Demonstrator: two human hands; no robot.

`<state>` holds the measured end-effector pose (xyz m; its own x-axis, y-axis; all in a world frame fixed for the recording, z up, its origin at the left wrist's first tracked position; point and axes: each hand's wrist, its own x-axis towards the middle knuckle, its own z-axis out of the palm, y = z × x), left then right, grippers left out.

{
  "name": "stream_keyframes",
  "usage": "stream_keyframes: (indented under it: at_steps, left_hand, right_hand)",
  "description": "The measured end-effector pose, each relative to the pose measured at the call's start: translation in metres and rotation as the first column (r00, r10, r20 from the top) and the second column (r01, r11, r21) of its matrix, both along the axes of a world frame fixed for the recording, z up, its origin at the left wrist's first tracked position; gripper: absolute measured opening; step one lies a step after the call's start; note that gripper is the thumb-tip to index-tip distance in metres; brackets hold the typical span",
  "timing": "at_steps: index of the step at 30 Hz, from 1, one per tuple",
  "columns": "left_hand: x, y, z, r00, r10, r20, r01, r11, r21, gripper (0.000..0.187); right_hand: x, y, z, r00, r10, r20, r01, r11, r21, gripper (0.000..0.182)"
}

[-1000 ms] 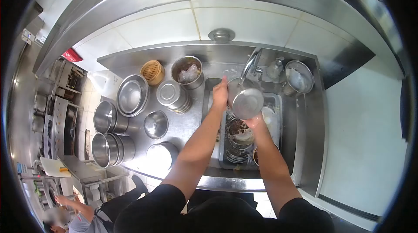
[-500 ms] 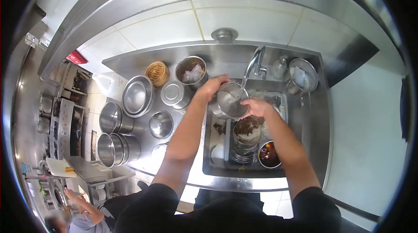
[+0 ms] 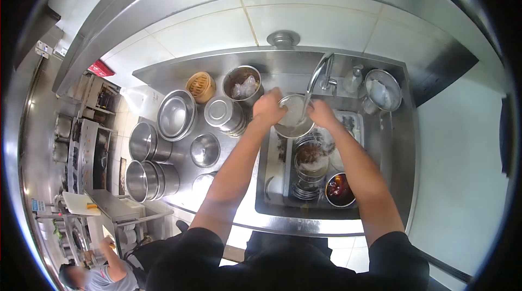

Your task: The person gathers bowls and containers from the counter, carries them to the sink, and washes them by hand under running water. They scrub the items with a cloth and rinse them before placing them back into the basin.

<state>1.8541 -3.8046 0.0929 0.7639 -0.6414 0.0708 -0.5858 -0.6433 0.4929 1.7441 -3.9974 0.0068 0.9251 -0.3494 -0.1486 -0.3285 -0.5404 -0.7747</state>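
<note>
A round metal pot [image 3: 293, 121] is under the curved faucet [image 3: 317, 76], with water running into it. My left hand [image 3: 269, 108] grips its left rim, and my right hand [image 3: 322, 114] has hold of the right side. Below it in the sink [image 3: 304, 214] stands a stack of metal containers [image 3: 311, 161], the top one with brownish, foamy water inside. Nearer to me, a round container [image 3: 340, 190] holds dark reddish liquid. The fingers on the far side of the pot are partly hidden.
Left on the counter are stacked metal pots [image 3: 142, 181], wide bowls [image 3: 176, 116], a lidded canister [image 3: 221, 112], a bamboo steamer [image 3: 200, 87] and a pot with a plastic bag [image 3: 243, 81]. A bottle [image 3: 353, 79] and a pot [image 3: 383, 90] stand right. A co-worker [image 3: 111, 269] works lower left.
The pot has turned and its opening now faces up more squarely under the stream. Water in the top stacked container looks foamier, with less brown showing. The co-worker's arm has shifted.
</note>
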Motion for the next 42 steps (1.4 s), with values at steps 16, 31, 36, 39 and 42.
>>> stream_keyframes:
  at_steps: [16,31,36,39,42]
  left_hand:
    - [-0.041,0.014,-0.149,0.764,-0.014,-0.645,-0.625,0.234,-0.745,0.014]
    - [-0.064,0.001,-0.032,0.349,-0.49,-0.799,-0.07,0.836,-0.544,0.099]
    - [-0.059,0.008,-0.021,0.578,-0.453,-0.678,0.073,0.857,-0.51,0.125]
    - [-0.07,0.054,0.007,0.748,-0.344,-0.567,0.088,0.899,-0.429,0.136]
    - [-0.096,0.135,0.033,0.867,-0.176,-0.466,0.03,0.952,-0.303,0.135]
  right_hand:
    - [-0.014,0.089,-0.053,0.921,-0.363,-0.139,0.249,0.276,0.928,0.046]
    - [-0.115,0.017,0.012,0.777,-0.249,0.578,0.293,0.956,0.019,0.068]
    - [-0.13,0.04,0.022,0.896,-0.073,0.438,0.194,0.952,-0.237,0.097]
    - [-0.146,0.07,0.054,0.978,0.057,0.201,-0.042,0.996,-0.081,0.116]
    - [-0.148,0.12,0.087,0.941,0.196,0.277,-0.249,0.954,0.168,0.129]
